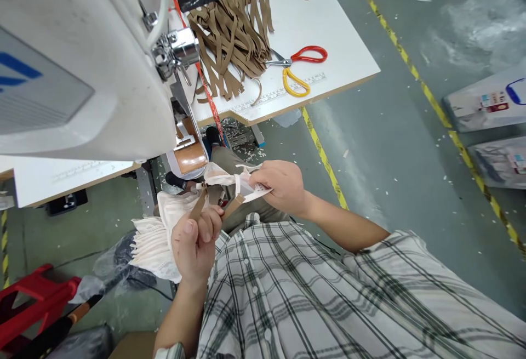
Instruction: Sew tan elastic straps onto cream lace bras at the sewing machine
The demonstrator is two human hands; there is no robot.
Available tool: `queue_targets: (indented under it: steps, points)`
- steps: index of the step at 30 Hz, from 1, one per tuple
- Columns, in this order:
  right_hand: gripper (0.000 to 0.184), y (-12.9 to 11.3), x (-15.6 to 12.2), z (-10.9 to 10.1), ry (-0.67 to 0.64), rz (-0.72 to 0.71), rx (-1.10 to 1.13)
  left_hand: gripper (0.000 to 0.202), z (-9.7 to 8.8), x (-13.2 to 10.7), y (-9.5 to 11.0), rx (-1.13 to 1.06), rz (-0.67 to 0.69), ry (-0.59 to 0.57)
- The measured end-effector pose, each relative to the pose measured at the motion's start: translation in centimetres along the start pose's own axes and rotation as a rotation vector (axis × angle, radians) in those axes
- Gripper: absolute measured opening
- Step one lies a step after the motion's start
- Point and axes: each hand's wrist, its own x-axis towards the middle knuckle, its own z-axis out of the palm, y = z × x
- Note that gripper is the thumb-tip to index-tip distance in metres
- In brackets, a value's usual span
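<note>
My left hand (197, 241) is closed around a brown fabric strap (199, 204), in front of my body and below the sewing machine's head. To its right, my right hand (281, 186) grips a piece of white fabric (222, 175) with pale edging. The fabric stretches from my right fingers toward the machine's rounded arm end (191, 159). A short brown strap end (233, 205) shows between the two hands. How the strap and the white fabric are joined cannot be made out. A stack of white fabric pieces (154, 238) hangs beyond my left hand.
The white sewing machine (82, 74) fills the upper left. On the white table (329, 19) lie a pile of brown straps (230, 35) and scissors (289, 63) with red and yellow handles. A red plastic stool (36, 304) stands lower left. Plastic-wrapped packs (489, 104) lie at right.
</note>
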Motion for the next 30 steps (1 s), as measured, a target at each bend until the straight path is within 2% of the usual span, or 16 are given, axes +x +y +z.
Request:
queue_targets:
  steps: [5,7,8,10,12,13,14,15,17,19,21,24,27,30]
  points:
    - [0.034,-0.3,0.0,-0.1,-0.087,0.067,0.047,0.045,0.0,0.1,0.8,0.009,0.026,0.013]
    - [0.031,-0.5,0.4,-0.4,-0.182,0.137,0.131,0.046,0.2,0.3,1.3,0.010,0.023,0.050]
    - [0.028,-0.6,0.6,-0.6,-0.282,0.173,0.213,0.045,0.2,0.6,1.6,0.023,0.015,0.086]
    - [0.026,-0.7,1.0,-1.1,-0.578,0.239,0.474,0.041,-0.3,1.5,1.9,0.083,-0.035,0.152]
    - [0.029,-0.6,0.9,-1.5,-0.843,0.357,0.770,0.036,-2.0,2.7,1.3,0.186,-0.143,0.153]
    - [0.032,-0.5,0.6,-1.5,-0.884,0.470,0.902,0.037,-3.2,3.3,0.6,0.249,-0.219,0.129]
    - [0.036,-0.3,0.1,-1.6,-0.854,0.624,1.017,0.041,-4.7,3.8,-0.6,0.321,-0.293,0.108]
    - [0.039,-0.2,-0.4,-1.6,-0.771,0.798,1.112,0.046,-6.3,4.2,-2.0,0.405,-0.365,0.103]
    - [0.044,0.1,-1.7,-1.6,-0.553,1.087,1.255,0.049,-9.4,4.7,-5.6,0.616,-0.429,0.186]
    - [0.045,0.2,-3.0,-1.8,-0.412,1.211,1.314,0.045,-11.6,4.8,-9.4,0.748,-0.476,0.238]
    - [0.044,0.1,-4.0,-2.2,-0.354,1.209,1.271,0.043,-12.3,4.8,-12.5,0.766,-0.515,0.207]
    - [0.043,0.0,-5.0,-2.8,-0.317,1.143,1.101,0.042,-11.4,5.1,-15.0,0.734,-0.552,0.055]
    - [0.039,0.2,-5.7,-3.3,-0.279,1.073,0.941,0.042,-10.2,5.8,-15.2,0.723,-0.575,-0.153]
    - [0.038,0.9,-5.9,-3.7,-0.168,1.067,0.828,0.043,-10.4,6.3,-13.7,0.717,-0.603,-0.357]
